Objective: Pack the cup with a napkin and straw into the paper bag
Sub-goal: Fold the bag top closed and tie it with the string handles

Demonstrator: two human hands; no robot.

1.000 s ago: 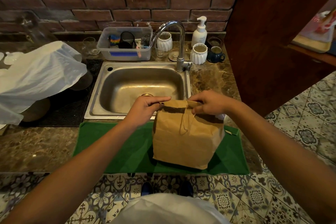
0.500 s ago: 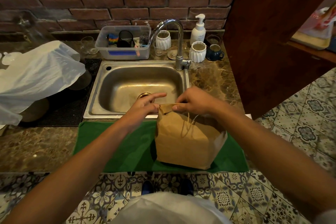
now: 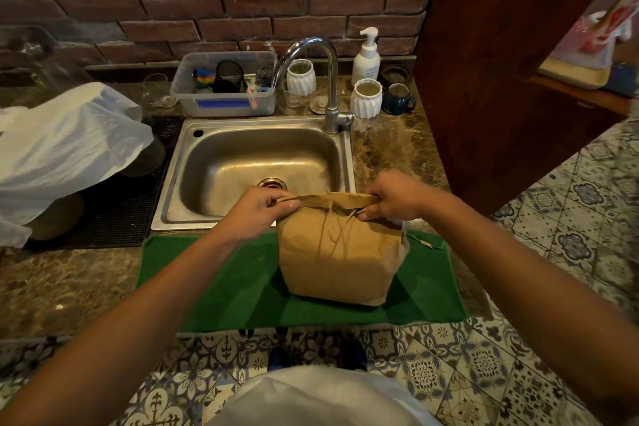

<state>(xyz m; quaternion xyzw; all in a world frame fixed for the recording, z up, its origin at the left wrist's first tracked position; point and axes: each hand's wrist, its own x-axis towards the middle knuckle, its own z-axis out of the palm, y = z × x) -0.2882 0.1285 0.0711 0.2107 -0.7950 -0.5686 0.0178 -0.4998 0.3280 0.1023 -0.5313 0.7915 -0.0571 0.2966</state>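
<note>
A brown paper bag (image 3: 337, 259) stands upright on a green towel (image 3: 221, 284) at the counter's front edge. Its top is folded over into a flat flap. My left hand (image 3: 261, 211) pinches the flap's left end and my right hand (image 3: 394, 195) pinches its right end. The bag's string handles hang down its front face. The cup, napkin and straw are hidden; I cannot see inside the bag.
A steel sink (image 3: 256, 166) with a tall faucet (image 3: 325, 79) lies right behind the bag. White plastic bags (image 3: 65, 145) cover the left counter. A clear tub (image 3: 224, 86), white ribbed cups (image 3: 366, 97), a soap pump (image 3: 366, 59) and a blue mug (image 3: 397, 98) line the brick wall. A wooden panel (image 3: 501, 62) rises at right.
Both hands have spread apart again along the folded top, from close together at its left corner to one hand at each end. The bag has stayed on the towel.
</note>
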